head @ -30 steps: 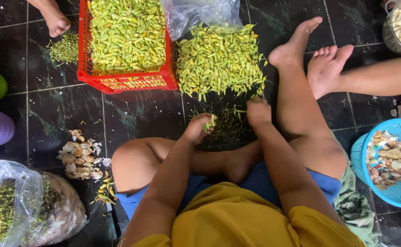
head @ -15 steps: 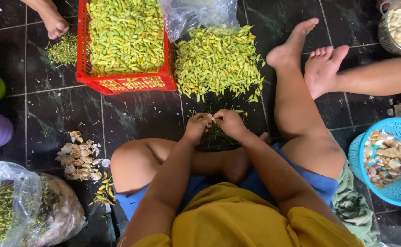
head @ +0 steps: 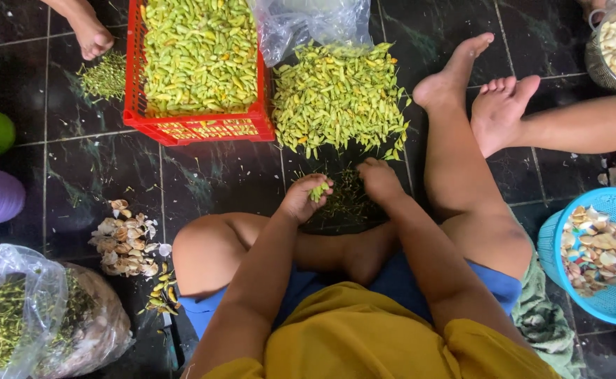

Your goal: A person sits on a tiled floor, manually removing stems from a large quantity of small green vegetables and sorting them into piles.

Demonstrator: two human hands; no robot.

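Left hand: the left hand (head: 301,198) was curled closed around a small green chilli pod (head: 318,191), just above the bent knee on the dark tiled floor (head: 90,168).
Right hand: the right hand (head: 379,179) lay palm down with loose fingers, holding nothing visible, just right of the pod.
Stem litter: a thin scatter of green stems (head: 346,203) sat between and under both hands.
Loose heap: the pile of green chilli pods (head: 339,95) lay straight ahead, nearer the right hand, pods pointing every way.
Far edge: the red plastic crate of pods (head: 199,126) stood left of the heap, bare floor between it and the left hand.
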